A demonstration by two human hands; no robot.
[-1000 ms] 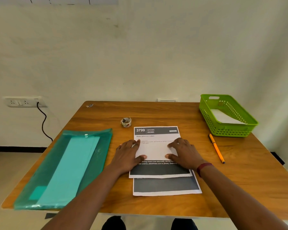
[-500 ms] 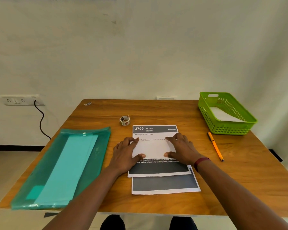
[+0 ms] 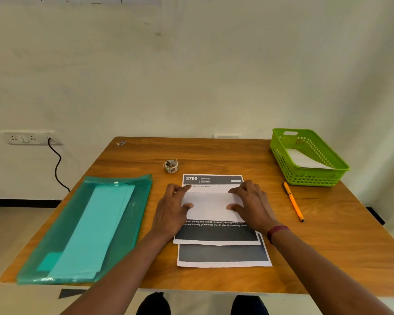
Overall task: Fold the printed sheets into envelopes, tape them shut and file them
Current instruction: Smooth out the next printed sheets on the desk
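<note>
The left hand (image 3: pixel 171 210) and right hand (image 3: pixel 251 204) press a folded white paper (image 3: pixel 210 205) flat onto the top printed sheet (image 3: pixel 216 235), mid-table (image 3: pixel 328 246). Their fingers (image 3: pixel 239 189) lie spread wide, gripping nothing. A tape roll (image 3: pixel 171 165) sits just beyond.

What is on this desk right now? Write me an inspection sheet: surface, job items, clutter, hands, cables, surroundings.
Surface: wooden table, no spills seen.
Job's things: white paper lying on the top printed sheet, with a second printed sheet underneath; tape roll behind them; teal folder at left; green basket at far right, holding white sheets.
Clutter: orange pen right of the sheets; small scrap at the far left corner.
Hands: left hand and right hand both press flat on the white paper.
Cables: black cable hanging from the wall socket.
Surroundings: plain pale wall.
</note>
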